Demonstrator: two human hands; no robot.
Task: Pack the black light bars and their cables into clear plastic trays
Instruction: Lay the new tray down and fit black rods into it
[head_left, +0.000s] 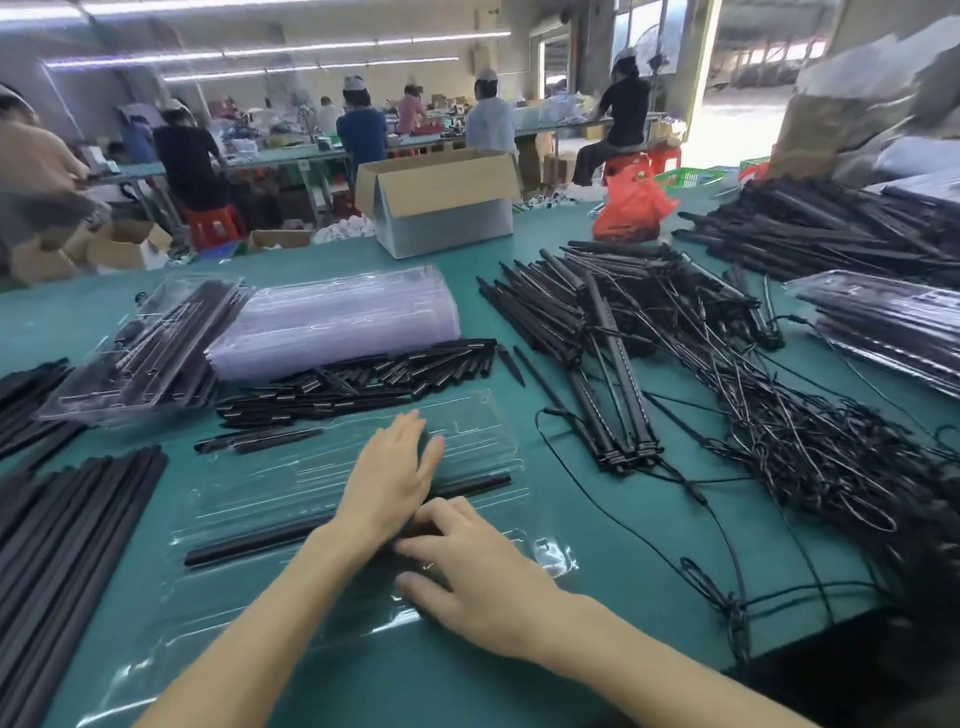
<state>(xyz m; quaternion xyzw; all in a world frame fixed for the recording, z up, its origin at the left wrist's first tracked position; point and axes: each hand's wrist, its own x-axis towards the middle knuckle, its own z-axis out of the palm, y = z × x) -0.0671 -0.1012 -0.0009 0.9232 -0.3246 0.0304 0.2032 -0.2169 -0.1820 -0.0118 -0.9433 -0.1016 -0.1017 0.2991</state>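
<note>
An open clear plastic tray (291, 483) lies on the green table in front of me. One black light bar (249, 543) lies along a groove in it. My left hand (387, 480) rests flat on the tray, fingers straight, over the bar's middle. My right hand (467, 566) lies beside it with straight fingers pressing on the bar and tray. A tangled heap of light bars with cables (675, 364) sits to the right.
A stack of empty clear trays (337, 317) and a filled tray (145, 353) stand at back left. Short black pieces (353, 382) lie behind the open tray. Long black rods (67, 530) lie at left. A cardboard box (441, 202) stands farther back. Other people work beyond.
</note>
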